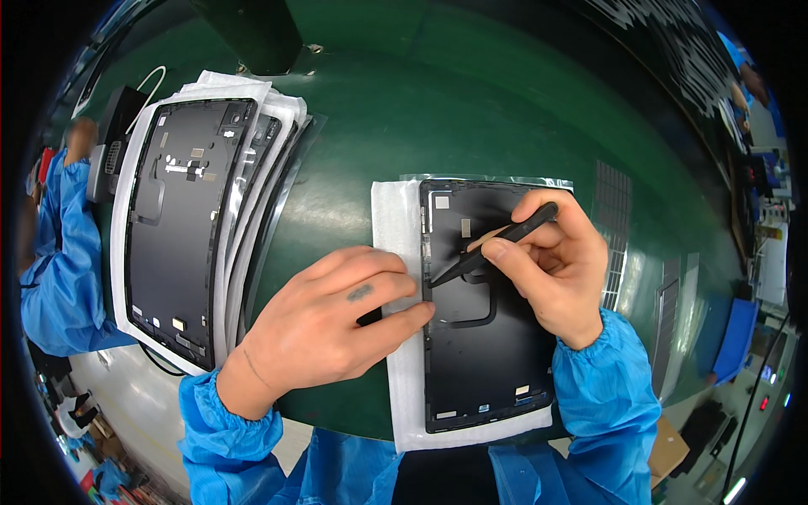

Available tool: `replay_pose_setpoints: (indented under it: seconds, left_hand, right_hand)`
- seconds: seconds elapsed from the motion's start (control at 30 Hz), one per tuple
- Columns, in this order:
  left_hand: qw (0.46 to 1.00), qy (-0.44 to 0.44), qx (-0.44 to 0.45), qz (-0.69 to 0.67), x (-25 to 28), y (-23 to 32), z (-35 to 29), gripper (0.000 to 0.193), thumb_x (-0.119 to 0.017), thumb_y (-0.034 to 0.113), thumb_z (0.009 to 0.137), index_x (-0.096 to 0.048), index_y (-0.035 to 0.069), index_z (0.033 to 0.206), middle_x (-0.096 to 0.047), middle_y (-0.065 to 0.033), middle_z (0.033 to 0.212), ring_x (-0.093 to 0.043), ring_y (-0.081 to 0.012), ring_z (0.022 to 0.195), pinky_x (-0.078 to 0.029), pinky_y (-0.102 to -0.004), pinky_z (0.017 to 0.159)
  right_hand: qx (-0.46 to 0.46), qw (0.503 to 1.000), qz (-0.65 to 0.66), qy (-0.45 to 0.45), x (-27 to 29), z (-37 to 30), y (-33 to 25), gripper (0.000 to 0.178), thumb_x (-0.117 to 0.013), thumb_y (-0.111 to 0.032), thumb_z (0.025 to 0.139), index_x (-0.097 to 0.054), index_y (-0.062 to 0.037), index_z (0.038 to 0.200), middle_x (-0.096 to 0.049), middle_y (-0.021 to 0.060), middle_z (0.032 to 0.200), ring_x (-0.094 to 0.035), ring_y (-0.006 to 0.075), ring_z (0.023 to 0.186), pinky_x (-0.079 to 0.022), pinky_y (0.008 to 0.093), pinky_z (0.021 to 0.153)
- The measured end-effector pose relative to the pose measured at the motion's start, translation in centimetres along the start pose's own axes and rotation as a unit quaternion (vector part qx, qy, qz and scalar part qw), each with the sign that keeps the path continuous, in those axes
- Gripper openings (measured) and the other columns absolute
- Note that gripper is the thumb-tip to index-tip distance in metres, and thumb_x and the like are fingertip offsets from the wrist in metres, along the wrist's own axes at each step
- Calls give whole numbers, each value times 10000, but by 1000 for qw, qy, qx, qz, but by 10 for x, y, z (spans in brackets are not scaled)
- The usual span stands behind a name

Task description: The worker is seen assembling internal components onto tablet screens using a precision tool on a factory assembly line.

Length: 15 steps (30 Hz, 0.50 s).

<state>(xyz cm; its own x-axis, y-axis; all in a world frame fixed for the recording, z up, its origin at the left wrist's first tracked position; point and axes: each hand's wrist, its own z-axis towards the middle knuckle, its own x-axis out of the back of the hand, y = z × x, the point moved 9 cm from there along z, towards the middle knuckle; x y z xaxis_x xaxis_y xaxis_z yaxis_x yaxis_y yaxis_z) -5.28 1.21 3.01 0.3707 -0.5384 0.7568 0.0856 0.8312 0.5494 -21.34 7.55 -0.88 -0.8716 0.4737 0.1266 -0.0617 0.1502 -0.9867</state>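
Right hand [560,273] in the head view is closed in a pinch, thumb and fingers gripping a black pointed tool [513,233], which slants down to the left with its tip at the left edge of a flat black panel [513,362]. Left hand [332,316] is half curled, fingertips at that same edge just beside the tip; whether it holds anything cannot be told. The panel lies on a white sheet [406,404] near the front of the green surface [353,185]. To the left is a stack of similar panels [181,261] interleaved with white sheets, and beyond it a co-worker's blue sleeve [67,286].
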Motion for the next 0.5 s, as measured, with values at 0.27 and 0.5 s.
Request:
replay_pose_setpoints:
  seconds: [0.27,0.5]
  left_hand:
    - [999,-6,25,28,1,-2,2,292,-793,73,609,-754,144,889,-589,-78,1009,-608,-289,998,-517,-390,803]
    - [997,26,34,71,11,-8,6,302,-807,61,621,-731,113,909,-589,-89,1007,-597,-319,975,-503,-412,830]
  right_hand:
    - [15,1000,14,12,1,1,1,277,-735,20,834,-545,-21,1031,-623,-4,625,-433,-24,529,-283,175,441]
    - [26,999,34,-2,3,2,3,280,-737,16,834,-542,-27,1030,-618,-3,624,-419,-13,528,-293,188,462]
